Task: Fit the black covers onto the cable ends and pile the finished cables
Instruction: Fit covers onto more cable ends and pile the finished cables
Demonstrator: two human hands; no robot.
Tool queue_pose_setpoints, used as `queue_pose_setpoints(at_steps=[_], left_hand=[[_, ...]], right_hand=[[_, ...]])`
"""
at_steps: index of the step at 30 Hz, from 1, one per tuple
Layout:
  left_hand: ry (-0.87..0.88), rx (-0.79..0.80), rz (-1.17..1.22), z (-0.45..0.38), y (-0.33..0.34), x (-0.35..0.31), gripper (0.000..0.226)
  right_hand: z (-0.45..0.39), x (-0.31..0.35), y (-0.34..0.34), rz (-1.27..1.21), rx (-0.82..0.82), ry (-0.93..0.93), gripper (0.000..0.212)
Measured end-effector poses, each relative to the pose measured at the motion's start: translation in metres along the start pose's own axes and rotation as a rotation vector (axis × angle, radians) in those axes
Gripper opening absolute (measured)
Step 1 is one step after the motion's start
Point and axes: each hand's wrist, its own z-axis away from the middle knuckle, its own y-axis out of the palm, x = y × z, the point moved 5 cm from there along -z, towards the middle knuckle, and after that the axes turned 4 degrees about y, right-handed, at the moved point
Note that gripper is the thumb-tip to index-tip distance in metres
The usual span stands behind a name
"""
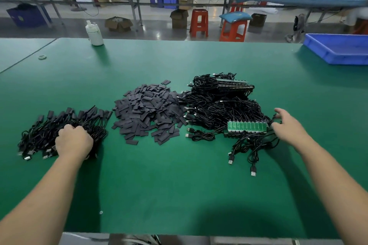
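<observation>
Black covers (148,110) heaped between cable piles, blue tray (336,50) contents unseen

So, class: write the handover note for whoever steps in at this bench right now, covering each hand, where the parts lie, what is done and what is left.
Left hand: fingers curled into the finished cables, the pile at the left of the green table.
Right hand: open, reaching at the right edge of the uncovered cables, beside the green circuit-board strip.
Black covers: loose heap in the middle, between the two piles.
Done: the left pile has covers fitted.
Left: the large right pile and many covers remain.
</observation>
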Motion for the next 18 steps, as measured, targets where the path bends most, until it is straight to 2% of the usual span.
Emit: queue_pose_setpoints(at_steps=[2,4,6,9,13,14,16,18], left_hand=[[0.001,-0.049,-0.061,0.005,-0.007,-0.010,0.028],[0.063,-0.118,-0.040,0.011,-0.014,-0.029,0.032],[0.188,-0.165,0.002,0.020,-0.018,-0.056,0.036],[0.378,-0.173,0.081,0.038,-0.021,-0.106,0.036],[0.589,-0.136,0.229,0.073,-0.022,-0.174,0.034],[0.631,-0.123,0.255,0.083,-0.022,-0.189,0.033],[0.718,-0.093,0.296,0.103,-0.021,-0.217,0.031],[0.824,-0.044,0.323,0.124,-0.019,-0.242,0.033]], right_hand=[[-0.004,-0.010,0.006,0.098,0.091,-0.020,0.055],[-0.008,-0.016,0.005,0.163,0.063,-0.054,0.040],[-0.007,-0.018,-0.002,0.094,0.024,-0.066,0.028],[-0.004,-0.015,-0.012,-0.022,0.071,-0.093,0.026],[-0.002,-0.028,-0.014,-0.232,0.330,-0.019,0.021],[-0.003,-0.034,-0.013,-0.260,0.376,0.015,0.026],[-0.004,-0.046,-0.014,-0.267,0.375,0.080,0.039],[-0.004,-0.058,-0.013,-0.347,0.382,0.134,0.040]])
